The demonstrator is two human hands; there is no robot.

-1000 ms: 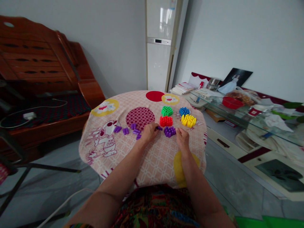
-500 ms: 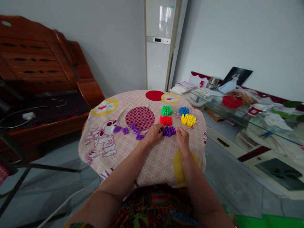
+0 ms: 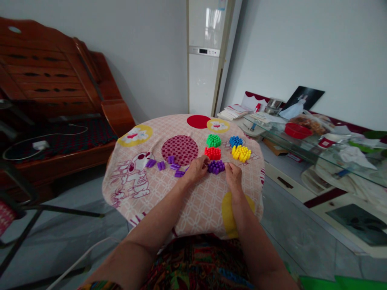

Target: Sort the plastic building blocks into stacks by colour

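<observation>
A tight cluster of small purple plastic pegs (image 3: 216, 166) stands upright on the cloth-covered table. My left hand (image 3: 196, 169) is closed at its left side, thumb and fingertips against the pegs. At the right side, my right hand (image 3: 234, 175) is also closed, with its fingertips touching the same cluster. Just behind it is a cluster of red pegs (image 3: 213, 153), with green pegs (image 3: 214, 140) farther back. Yellow pegs (image 3: 241, 153) and blue pegs (image 3: 236, 141) form groups to the right. Loose purple pegs (image 3: 174, 166) lie on their sides left of my left hand, some partly hidden by it.
A patterned tablecloth (image 3: 145, 217) covers the table. On the right, a glass-topped cabinet (image 3: 272, 129) carries papers, a red bowl (image 3: 298, 130) and bags. A wooden bench (image 3: 48, 80) stands on the left, and a tall white cabinet-like unit (image 3: 202, 84) at the back.
The whole view has shifted slightly, so things appear a little farther right. Both hands stay at the purple cluster, with no clear change in their grip.
</observation>
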